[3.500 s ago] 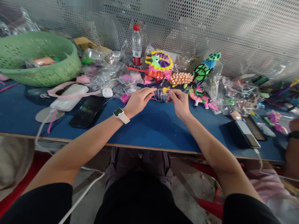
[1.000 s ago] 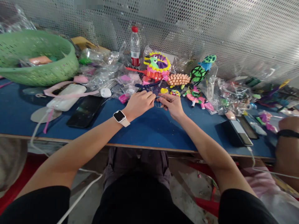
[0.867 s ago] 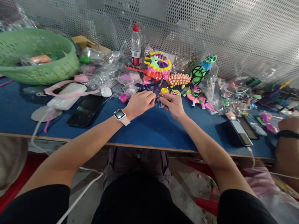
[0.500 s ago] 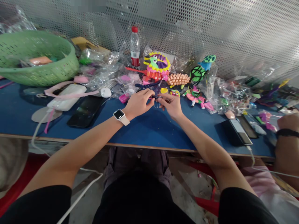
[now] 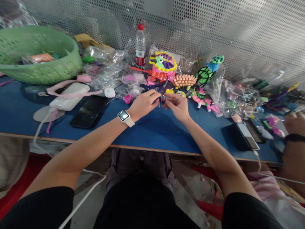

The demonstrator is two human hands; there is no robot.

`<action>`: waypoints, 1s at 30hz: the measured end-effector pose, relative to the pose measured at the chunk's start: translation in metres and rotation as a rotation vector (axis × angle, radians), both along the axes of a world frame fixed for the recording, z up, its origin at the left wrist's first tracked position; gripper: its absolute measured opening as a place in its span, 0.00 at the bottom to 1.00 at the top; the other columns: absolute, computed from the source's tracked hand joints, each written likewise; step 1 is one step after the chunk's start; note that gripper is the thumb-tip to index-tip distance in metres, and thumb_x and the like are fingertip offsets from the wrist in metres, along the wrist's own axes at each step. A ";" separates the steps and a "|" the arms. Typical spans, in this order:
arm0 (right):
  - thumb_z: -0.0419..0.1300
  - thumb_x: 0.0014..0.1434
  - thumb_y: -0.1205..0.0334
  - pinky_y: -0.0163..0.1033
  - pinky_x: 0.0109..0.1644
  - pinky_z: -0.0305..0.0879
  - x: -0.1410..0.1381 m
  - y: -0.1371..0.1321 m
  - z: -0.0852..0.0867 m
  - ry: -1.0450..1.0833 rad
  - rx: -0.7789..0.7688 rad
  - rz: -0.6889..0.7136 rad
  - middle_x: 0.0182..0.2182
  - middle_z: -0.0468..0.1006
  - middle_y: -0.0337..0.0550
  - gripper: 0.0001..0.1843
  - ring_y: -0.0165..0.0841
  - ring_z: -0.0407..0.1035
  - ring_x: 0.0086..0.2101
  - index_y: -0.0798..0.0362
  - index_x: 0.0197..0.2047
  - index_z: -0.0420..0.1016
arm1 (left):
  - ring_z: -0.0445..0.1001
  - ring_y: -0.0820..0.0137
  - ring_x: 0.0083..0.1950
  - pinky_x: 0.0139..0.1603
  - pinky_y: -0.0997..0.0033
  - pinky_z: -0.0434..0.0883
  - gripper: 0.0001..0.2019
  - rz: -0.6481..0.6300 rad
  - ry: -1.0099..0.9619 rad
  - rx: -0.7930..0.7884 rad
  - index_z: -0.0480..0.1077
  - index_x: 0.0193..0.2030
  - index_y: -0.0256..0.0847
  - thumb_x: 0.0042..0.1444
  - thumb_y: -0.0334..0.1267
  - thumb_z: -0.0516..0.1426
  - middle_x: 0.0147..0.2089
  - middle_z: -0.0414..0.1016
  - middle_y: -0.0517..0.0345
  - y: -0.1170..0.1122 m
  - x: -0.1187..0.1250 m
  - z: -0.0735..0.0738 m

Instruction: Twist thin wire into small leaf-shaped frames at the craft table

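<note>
My left hand (image 5: 144, 102), with a white watch at its wrist, and my right hand (image 5: 177, 105) meet over the blue table (image 5: 154, 130). Both pinch a small clear plastic bag (image 5: 162, 100) held between their fingertips; what it holds is hidden. Just beyond the hands lie small colourful toy figures: a yellow piece (image 5: 169, 91), a pink and green figure (image 5: 203, 97), an orange spiky animal (image 5: 183, 80) and a round purple and yellow toy (image 5: 163, 62).
A green basket (image 5: 38, 58) stands at the back left. A white power bank (image 5: 69, 97) and a black phone (image 5: 88, 111) lie left of my hands. A water bottle (image 5: 140, 44) stands by the mesh wall. Another phone (image 5: 243, 136) and another person's arm (image 5: 292, 149) are at right.
Earlier my hands held a small mesh-like piece wider apart. They have drawn together and slightly nearer the toys, and now pinch the clear bag. The other person's hand at right has risen.
</note>
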State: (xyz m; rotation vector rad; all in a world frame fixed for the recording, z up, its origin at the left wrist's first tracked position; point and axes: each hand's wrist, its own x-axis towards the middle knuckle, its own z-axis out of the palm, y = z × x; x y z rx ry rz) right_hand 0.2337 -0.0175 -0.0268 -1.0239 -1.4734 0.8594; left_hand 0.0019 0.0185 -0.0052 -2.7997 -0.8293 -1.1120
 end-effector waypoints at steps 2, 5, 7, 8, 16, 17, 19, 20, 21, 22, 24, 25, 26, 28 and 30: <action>0.77 0.63 0.43 0.47 0.40 0.88 0.000 -0.001 0.001 -0.040 0.029 -0.038 0.44 0.93 0.46 0.23 0.38 0.86 0.35 0.46 0.56 0.90 | 0.88 0.55 0.55 0.55 0.56 0.85 0.13 0.001 0.018 0.011 0.80 0.60 0.38 0.77 0.28 0.57 0.54 0.85 0.43 0.000 0.000 0.000; 0.76 0.63 0.44 0.45 0.37 0.87 -0.001 -0.003 0.001 -0.095 0.045 -0.084 0.42 0.92 0.47 0.22 0.37 0.85 0.34 0.47 0.54 0.90 | 0.87 0.54 0.55 0.55 0.55 0.84 0.13 0.022 0.062 0.014 0.81 0.61 0.36 0.75 0.28 0.58 0.53 0.85 0.43 -0.002 0.004 0.000; 0.76 0.63 0.45 0.44 0.35 0.85 -0.003 -0.004 0.002 -0.118 0.048 -0.108 0.41 0.92 0.46 0.21 0.37 0.84 0.32 0.48 0.53 0.90 | 0.87 0.53 0.52 0.52 0.55 0.84 0.13 0.051 0.107 0.004 0.81 0.60 0.36 0.74 0.29 0.58 0.50 0.85 0.43 -0.004 0.007 -0.001; 0.76 0.63 0.45 0.44 0.35 0.84 -0.004 -0.005 0.003 -0.126 0.049 -0.118 0.40 0.92 0.46 0.20 0.36 0.83 0.31 0.48 0.52 0.90 | 0.87 0.53 0.51 0.51 0.55 0.83 0.13 0.066 0.129 0.000 0.82 0.58 0.36 0.74 0.29 0.58 0.49 0.85 0.42 -0.005 0.008 -0.001; 0.75 0.63 0.46 0.42 0.31 0.80 -0.010 -0.008 0.007 -0.132 0.050 -0.188 0.38 0.91 0.45 0.16 0.35 0.81 0.28 0.48 0.47 0.91 | 0.85 0.57 0.45 0.46 0.59 0.79 0.11 0.059 0.116 -0.025 0.82 0.51 0.37 0.72 0.28 0.57 0.46 0.83 0.45 -0.006 0.010 -0.003; 0.75 0.63 0.46 0.42 0.32 0.81 -0.010 -0.008 0.007 -0.128 0.053 -0.187 0.37 0.90 0.45 0.17 0.35 0.81 0.28 0.48 0.47 0.91 | 0.84 0.58 0.45 0.46 0.60 0.79 0.11 0.053 0.099 -0.041 0.82 0.51 0.38 0.71 0.28 0.58 0.45 0.83 0.46 -0.006 0.010 -0.002; 0.75 0.63 0.44 0.43 0.34 0.82 -0.010 -0.008 0.008 -0.123 0.055 -0.178 0.37 0.90 0.45 0.17 0.34 0.80 0.28 0.48 0.47 0.91 | 0.84 0.59 0.44 0.45 0.60 0.78 0.10 0.042 0.061 -0.083 0.82 0.51 0.37 0.70 0.28 0.59 0.45 0.83 0.46 -0.005 0.010 -0.002; 0.75 0.63 0.43 0.43 0.34 0.82 -0.009 -0.008 0.008 -0.123 0.053 -0.172 0.36 0.90 0.45 0.18 0.34 0.80 0.28 0.48 0.46 0.91 | 0.84 0.59 0.43 0.45 0.60 0.78 0.10 0.031 0.035 -0.110 0.82 0.50 0.37 0.69 0.29 0.59 0.45 0.83 0.46 -0.004 0.010 -0.001; 0.75 0.63 0.43 0.43 0.34 0.82 -0.009 -0.008 0.009 -0.125 0.051 -0.165 0.36 0.89 0.44 0.18 0.34 0.80 0.28 0.48 0.46 0.91 | 0.84 0.59 0.43 0.45 0.60 0.78 0.09 0.015 0.003 -0.141 0.82 0.50 0.37 0.69 0.29 0.60 0.44 0.83 0.47 -0.004 0.010 0.000; 0.75 0.63 0.42 0.43 0.34 0.81 -0.009 -0.008 0.009 -0.126 0.048 -0.157 0.36 0.89 0.44 0.19 0.34 0.80 0.28 0.48 0.46 0.91 | 0.83 0.60 0.42 0.45 0.60 0.78 0.08 -0.005 -0.038 -0.178 0.82 0.49 0.38 0.69 0.30 0.60 0.43 0.83 0.48 -0.004 0.010 0.001; 0.75 0.63 0.42 0.44 0.34 0.82 -0.009 -0.009 0.011 -0.124 0.051 -0.132 0.37 0.90 0.45 0.19 0.35 0.80 0.28 0.47 0.46 0.91 | 0.82 0.62 0.40 0.46 0.61 0.78 0.05 -0.054 -0.126 -0.269 0.81 0.47 0.39 0.70 0.33 0.62 0.42 0.84 0.50 -0.003 0.009 0.003; 0.75 0.63 0.42 0.44 0.35 0.82 -0.008 -0.009 0.012 -0.122 0.059 -0.117 0.38 0.90 0.45 0.18 0.35 0.80 0.28 0.47 0.46 0.91 | 0.82 0.63 0.39 0.45 0.62 0.78 0.04 -0.080 -0.165 -0.317 0.81 0.46 0.40 0.70 0.34 0.63 0.42 0.84 0.51 -0.002 0.009 0.004; 0.76 0.63 0.42 0.44 0.36 0.82 -0.008 -0.009 0.012 -0.121 0.071 -0.100 0.39 0.90 0.45 0.18 0.35 0.81 0.29 0.47 0.46 0.91 | 0.82 0.64 0.39 0.45 0.63 0.78 0.04 -0.106 -0.198 -0.364 0.81 0.45 0.40 0.71 0.36 0.63 0.42 0.85 0.51 -0.002 0.009 0.005; 0.76 0.63 0.43 0.45 0.37 0.83 -0.009 -0.010 0.013 -0.119 0.091 -0.081 0.41 0.90 0.45 0.17 0.35 0.82 0.30 0.47 0.46 0.91 | 0.82 0.65 0.39 0.43 0.64 0.77 0.06 -0.157 -0.243 -0.448 0.80 0.44 0.41 0.72 0.38 0.63 0.41 0.86 0.52 -0.001 0.009 0.005; 0.77 0.63 0.43 0.45 0.37 0.83 -0.008 -0.010 0.013 -0.116 0.083 -0.091 0.42 0.89 0.43 0.19 0.35 0.82 0.31 0.46 0.50 0.89 | 0.81 0.66 0.37 0.40 0.65 0.76 0.07 -0.187 -0.277 -0.522 0.79 0.42 0.41 0.73 0.40 0.63 0.38 0.85 0.53 0.000 0.009 0.005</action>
